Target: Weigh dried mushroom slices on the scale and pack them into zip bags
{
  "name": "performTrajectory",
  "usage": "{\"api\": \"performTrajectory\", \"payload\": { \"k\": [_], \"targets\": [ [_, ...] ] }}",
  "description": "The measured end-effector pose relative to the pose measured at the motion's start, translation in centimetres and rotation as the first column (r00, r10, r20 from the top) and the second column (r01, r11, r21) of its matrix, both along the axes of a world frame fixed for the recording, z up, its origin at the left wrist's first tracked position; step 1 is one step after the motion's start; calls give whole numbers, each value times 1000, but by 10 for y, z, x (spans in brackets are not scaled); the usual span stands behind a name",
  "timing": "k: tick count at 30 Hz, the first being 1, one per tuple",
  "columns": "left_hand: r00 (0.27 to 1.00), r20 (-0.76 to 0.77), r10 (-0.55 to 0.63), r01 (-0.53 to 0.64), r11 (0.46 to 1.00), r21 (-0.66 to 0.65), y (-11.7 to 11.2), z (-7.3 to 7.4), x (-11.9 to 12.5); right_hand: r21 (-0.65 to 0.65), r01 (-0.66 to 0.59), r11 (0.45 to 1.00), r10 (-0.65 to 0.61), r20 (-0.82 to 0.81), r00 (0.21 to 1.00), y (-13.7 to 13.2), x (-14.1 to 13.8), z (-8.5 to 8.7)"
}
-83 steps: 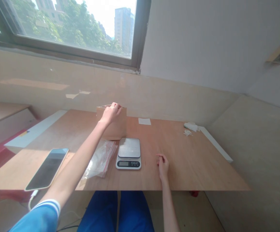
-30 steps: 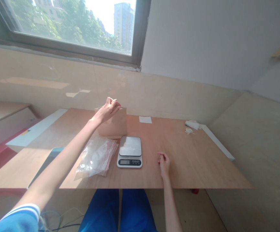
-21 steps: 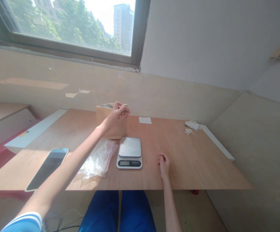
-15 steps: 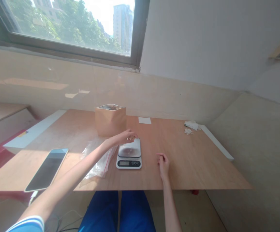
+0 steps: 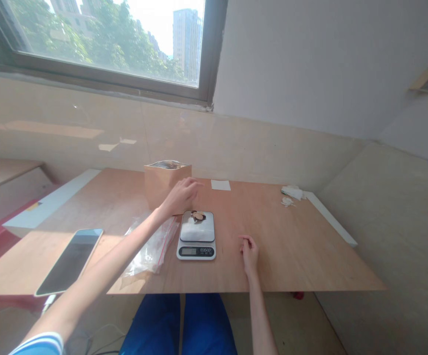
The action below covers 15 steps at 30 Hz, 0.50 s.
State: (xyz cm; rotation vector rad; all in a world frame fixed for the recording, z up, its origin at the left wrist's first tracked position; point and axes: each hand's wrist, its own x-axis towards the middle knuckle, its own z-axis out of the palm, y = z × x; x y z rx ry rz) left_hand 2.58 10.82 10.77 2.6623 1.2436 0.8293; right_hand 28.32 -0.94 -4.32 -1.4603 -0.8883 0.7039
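- The left hand [image 5: 180, 196] is held half open just above a digital scale [image 5: 197, 250], with nothing seen in it.
- Small brown bits [image 5: 198, 215] are seen on the far part of the scale's pan.
- The right hand [image 5: 249, 254] is loosely curled on the worktop [image 5: 291, 268].

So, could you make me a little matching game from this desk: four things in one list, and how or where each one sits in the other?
Things:
1. Brown kraft paper bag
2. Black-screened smartphone
3. Clear plastic zip bag
4. Steel-topped digital scale

Places and states:
A. Has small brown pieces on top
B. Stands upright near the back of the wooden table
C. Lies screen-up near the table's front left
D. Lies crumpled just left of the scale

Pairs: 1-B, 2-C, 3-D, 4-A
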Motion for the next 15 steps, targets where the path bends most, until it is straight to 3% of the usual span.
{"api": "performTrajectory", "payload": {
  "k": [3, 6, 9, 15],
  "targets": [
    [957, 157, 246, -270, 949, 161, 14, 41, -12, 0, -2, 1000, 2, 11, 1000, 0, 0, 0],
    [899, -13, 438, -437, 898, 44, 33, 62, -27, 9, -3, 1000, 2, 17, 1000, 0, 0, 0],
    [890, -171, 423, -442, 892, -91, 46, 63, -41, 14, -7, 1000, 7, 12, 1000, 1, 0, 0],
    [885, -309, 347, -423, 878, -226, 49, 62, -51, 21, -8, 1000, 8, 22, 1000, 1, 0, -2]
  ]
}}
